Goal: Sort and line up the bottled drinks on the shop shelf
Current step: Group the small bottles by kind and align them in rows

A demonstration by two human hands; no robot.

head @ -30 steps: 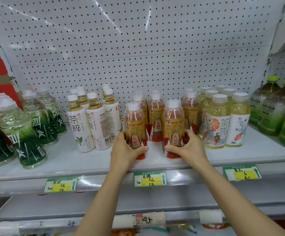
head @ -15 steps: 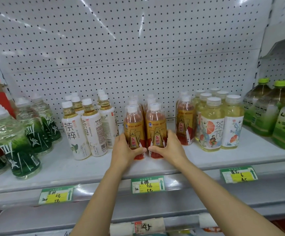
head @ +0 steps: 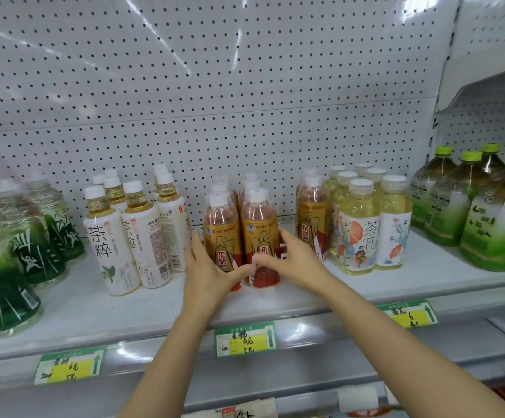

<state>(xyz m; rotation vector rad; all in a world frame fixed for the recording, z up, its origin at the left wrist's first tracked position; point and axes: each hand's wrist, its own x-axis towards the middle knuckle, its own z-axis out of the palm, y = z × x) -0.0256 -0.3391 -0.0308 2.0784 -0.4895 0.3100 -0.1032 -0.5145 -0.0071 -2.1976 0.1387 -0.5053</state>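
Note:
Two rows of gold-and-red labelled bottles stand mid-shelf, front pair side by side and touching. My left hand point(head: 212, 273) wraps the left front bottle point(head: 221, 236) from its left side, thumb across the label. My right hand point(head: 289, 260), blurred by motion, curls around the lower right side of the right front bottle point(head: 260, 230). Another gold-and-red bottle point(head: 311, 218), with one more behind it, stands apart to the right, against the pale yellow tea bottles point(head: 359, 227).
White-labelled tea bottles point(head: 109, 236) stand just left of my left hand. Green-patterned clear bottles point(head: 34, 236) fill the far left, large green tea bottles point(head: 456, 203) the far right. The shelf edge point(head: 305, 309) carries price tags point(head: 245, 339). A pegboard point(head: 245, 101) backs the shelf.
My right hand slid its front bottle leftwards until it met the one in my left hand. A gap has opened between this pair and the bottles by the yellow teas.

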